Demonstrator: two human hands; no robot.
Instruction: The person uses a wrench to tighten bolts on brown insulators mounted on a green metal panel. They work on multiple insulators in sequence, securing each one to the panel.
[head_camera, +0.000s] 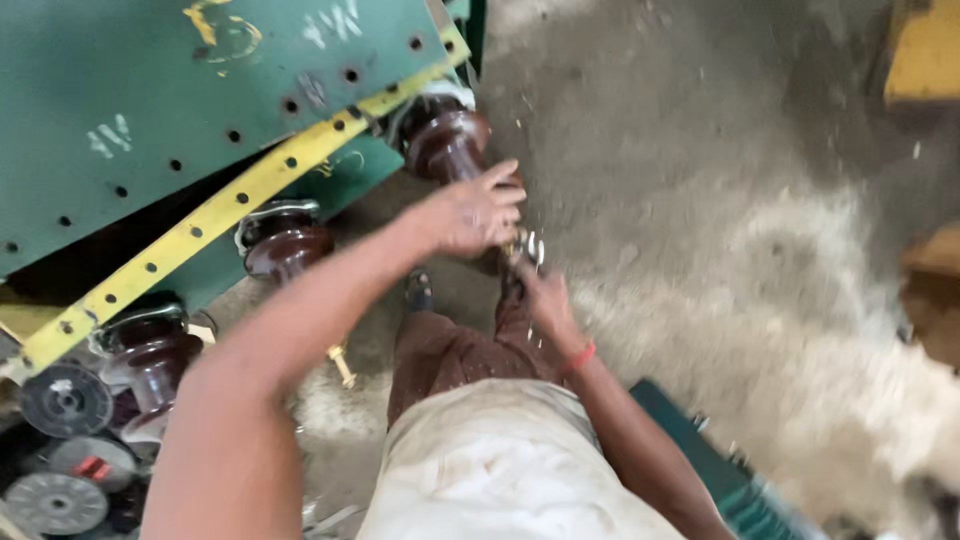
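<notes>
Brown glazed insulator (447, 142) juts from the green panel (150, 90), just under the yellow strip (230, 205). The left hand (470, 212) clasps its outer end; the right hand (545, 295) pinches small metal hardware (530, 248) at the tip. Steadying the insulator while turning squarely looks wise. Two more insulators (285, 240) sit further along. No containers show; grinding discs (65, 400) lie loose on the floor.
</notes>
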